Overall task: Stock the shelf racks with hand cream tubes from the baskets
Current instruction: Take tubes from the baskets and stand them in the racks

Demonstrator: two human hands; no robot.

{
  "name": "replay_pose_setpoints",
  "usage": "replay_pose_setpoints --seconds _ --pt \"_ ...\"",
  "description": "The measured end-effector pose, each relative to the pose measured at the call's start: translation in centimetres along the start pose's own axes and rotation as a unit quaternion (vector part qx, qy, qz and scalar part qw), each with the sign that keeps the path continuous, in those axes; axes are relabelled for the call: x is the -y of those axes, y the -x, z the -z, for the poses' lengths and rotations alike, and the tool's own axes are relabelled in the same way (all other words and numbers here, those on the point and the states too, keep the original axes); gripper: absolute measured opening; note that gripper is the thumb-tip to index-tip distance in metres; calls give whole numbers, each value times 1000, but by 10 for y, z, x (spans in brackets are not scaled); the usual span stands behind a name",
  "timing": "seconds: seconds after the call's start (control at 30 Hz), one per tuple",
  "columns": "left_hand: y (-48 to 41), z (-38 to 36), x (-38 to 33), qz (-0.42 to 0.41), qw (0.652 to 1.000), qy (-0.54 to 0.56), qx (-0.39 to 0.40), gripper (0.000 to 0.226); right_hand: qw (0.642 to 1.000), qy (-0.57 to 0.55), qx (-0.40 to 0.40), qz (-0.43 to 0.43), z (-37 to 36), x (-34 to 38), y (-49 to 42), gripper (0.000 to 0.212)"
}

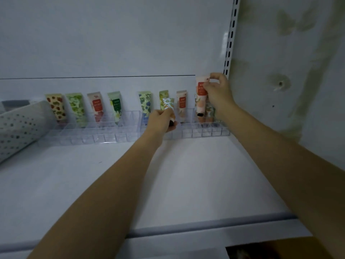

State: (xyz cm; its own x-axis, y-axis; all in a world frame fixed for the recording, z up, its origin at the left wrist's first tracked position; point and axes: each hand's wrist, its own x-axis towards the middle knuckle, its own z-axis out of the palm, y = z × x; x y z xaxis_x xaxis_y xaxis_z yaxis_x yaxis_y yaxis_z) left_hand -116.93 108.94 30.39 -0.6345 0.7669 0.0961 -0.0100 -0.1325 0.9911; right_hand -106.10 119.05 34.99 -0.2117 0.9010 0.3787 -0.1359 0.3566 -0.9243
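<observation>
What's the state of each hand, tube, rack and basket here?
Left hand: closed on a leaf-print tube, above the rack.
Right hand: pinching the top of a peach tube with red label, over the rack's right end.
Clear rack: back row partly filled, front compartments empty.
Seven racked tubes: upright, leaning back.
Perforated basket: tilted at left, contents hidden.

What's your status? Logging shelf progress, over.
Left hand gripping a leaf-print tube. Right hand pinching a red-label tube over the clear rack. Nothing blocking.
</observation>
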Motion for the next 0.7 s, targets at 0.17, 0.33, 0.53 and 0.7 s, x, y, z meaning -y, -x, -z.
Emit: replay_pose_setpoints --seconds 0.17,0.33,0.53,0.7 --pt "-8 8 -1 8 1000 23 -14 27 996 42 22 73 -24 -1 -13 38" --pt "-13 8 0 15 999 34 -21 23 983 127 45 122 -34 -15 -26 30" --pt "-16 9 1 28 999 36 -19 18 913 353 124 161 -33 -24 -36 24" --pt "-17 9 2 36 999 31 -22 14 820 518 59 236 -21 -30 -42 31"
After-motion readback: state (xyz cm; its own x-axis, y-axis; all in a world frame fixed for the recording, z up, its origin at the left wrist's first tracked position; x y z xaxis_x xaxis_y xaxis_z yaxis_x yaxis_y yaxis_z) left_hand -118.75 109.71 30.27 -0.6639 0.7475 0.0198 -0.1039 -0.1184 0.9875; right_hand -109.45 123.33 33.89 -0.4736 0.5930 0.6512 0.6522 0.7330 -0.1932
